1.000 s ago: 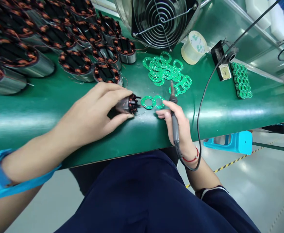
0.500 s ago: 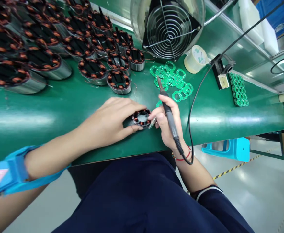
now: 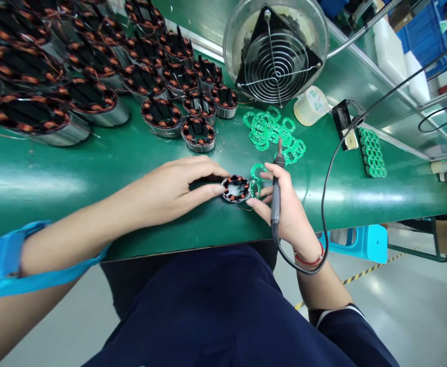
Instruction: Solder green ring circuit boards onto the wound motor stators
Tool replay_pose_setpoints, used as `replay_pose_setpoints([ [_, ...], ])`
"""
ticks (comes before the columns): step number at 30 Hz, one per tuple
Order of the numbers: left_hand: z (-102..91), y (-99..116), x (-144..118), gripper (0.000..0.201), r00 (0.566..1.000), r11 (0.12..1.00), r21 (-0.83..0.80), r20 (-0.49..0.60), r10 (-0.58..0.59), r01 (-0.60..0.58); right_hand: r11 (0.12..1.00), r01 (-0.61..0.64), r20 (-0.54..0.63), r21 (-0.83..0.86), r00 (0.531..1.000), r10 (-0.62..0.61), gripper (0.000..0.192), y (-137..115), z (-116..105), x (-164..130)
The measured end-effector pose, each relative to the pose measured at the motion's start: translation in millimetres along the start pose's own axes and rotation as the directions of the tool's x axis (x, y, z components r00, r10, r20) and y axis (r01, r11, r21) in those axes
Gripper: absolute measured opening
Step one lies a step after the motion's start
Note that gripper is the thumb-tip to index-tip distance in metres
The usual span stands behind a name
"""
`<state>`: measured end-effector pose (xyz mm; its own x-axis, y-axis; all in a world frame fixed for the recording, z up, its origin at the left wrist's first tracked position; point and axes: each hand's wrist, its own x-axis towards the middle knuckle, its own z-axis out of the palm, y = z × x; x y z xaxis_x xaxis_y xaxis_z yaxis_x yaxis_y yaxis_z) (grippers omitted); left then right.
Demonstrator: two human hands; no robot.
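Near the table's front edge sits a small motor stator with copper windings and a pale round middle. My left hand has thumb and fingers against its left side, gripping it. My right hand holds a soldering iron, its tip pointing away from me over the table. A green ring-shaped circuit board stands tilted at the stator's right edge, by the right thumb and fingers. Another green ring lies just behind it.
Many wound stators stand at the left and back. A pile of green ring boards lies ahead, before a fan. Right of it are a tape roll, a soldering iron stand and a board panel. The iron's cord arches over the table.
My right hand has moved right, away from the stator, with its fingers spreading and the soldering iron turning more upright. The green ring board now shows beside the stator. The view has shifted slightly.
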<state>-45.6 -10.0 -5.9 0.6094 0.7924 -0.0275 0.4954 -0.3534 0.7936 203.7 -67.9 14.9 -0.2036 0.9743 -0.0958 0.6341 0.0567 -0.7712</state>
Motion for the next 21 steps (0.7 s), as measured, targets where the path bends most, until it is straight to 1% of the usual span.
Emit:
replay_pose_setpoints([
  [2,10.0,11.3,1.7,0.056,0.998,0.997,0.059,-0.046,-0.049,0.052,1.000,0.007,-0.025,0.001,1.000,-0.007,0.072,0.8,-5.0,2.9],
  [5,26.8,27.4,2.5,0.057,0.989,0.974,0.189,-0.102,-0.104,0.122,0.996,0.067,-0.042,-0.059,0.997,-0.070,0.066,-0.5,-8.8,5.8],
  [8,34.6,32.9,0.6,0.056,0.988,0.955,0.262,-0.099,-0.117,0.140,0.989,0.127,-0.022,-0.076,0.991,-0.129,0.062,-1.2,-11.2,7.9],
  [10,33.3,29.1,-1.4,0.058,0.993,0.961,0.253,-0.067,-0.096,0.110,0.988,0.138,-0.004,-0.065,0.990,-0.138,0.062,-1.8,-13.9,10.1],
  [12,29.5,21.2,-3.5,0.058,0.997,0.978,0.197,-0.034,-0.064,0.070,0.988,0.138,0.011,-0.068,0.990,-0.137,0.062,-4.1,-17.6,13.3],
  [16,23.8,6.3,-5.9,0.055,1.000,0.995,0.093,-0.025,-0.018,0.020,0.979,0.178,0.028,-0.103,0.984,-0.176,0.060,-13.8,-21.5,21.0],
  [18,22.9,3.9,-4.8,0.052,0.999,0.997,0.075,-0.035,-0.012,0.014,0.964,0.214,0.021,-0.157,0.977,-0.213,0.059,-18.8,-18.4,23.5],
  [21,22.3,6.7,-0.5,0.044,0.998,0.997,0.063,-0.054,-0.035,0.038,0.916,0.275,0.005,-0.294,0.958,-0.286,0.054,-23.3,-6.8,23.8],
])
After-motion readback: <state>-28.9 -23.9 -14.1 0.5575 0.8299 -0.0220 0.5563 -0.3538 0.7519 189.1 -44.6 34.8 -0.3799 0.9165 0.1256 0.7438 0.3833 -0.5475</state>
